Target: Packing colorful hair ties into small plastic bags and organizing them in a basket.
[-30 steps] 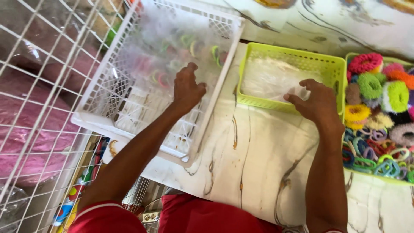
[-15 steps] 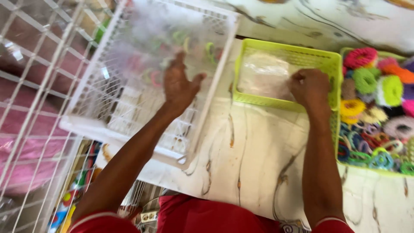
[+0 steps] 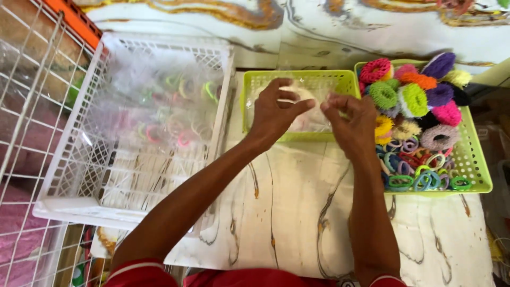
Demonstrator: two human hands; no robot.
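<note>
Below me, the marbled surface (image 3: pixel 297 212) spreads widest, white with brown and gold veins, and everything sits on it. To the far left stands a white wire rack (image 3: pixel 26 106), just beside the surface's edge. Next in size is the white crate (image 3: pixel 71 175), latticed, lying at my left and partly overhanging the near edge; a clear plastic bag (image 3: pixel 154 106) of thin coloured hair rings fills its far half. At my right sits the big green basket (image 3: pixel 473 165), piled with fuzzy hair ties (image 3: pixel 411 98) in pink, green, purple, orange and yellow toward the back and thin coloured elastic loops (image 3: pixel 419 167) toward the front. Between crate and big basket sits the small green basket (image 3: pixel 303 82), touching the big one along its side. A clear packet (image 3: pixel 311 114) of something pale lies inside it. My left hand (image 3: pixel 276 111) and my right hand (image 3: pixel 350 119) meet over that small basket, both with fingers bent and pinching the packet's plastic, left from its left side, right from its right side. Thumbs and forefingers close on the film; what is inside the packet I cannot make out through the glare.
</note>
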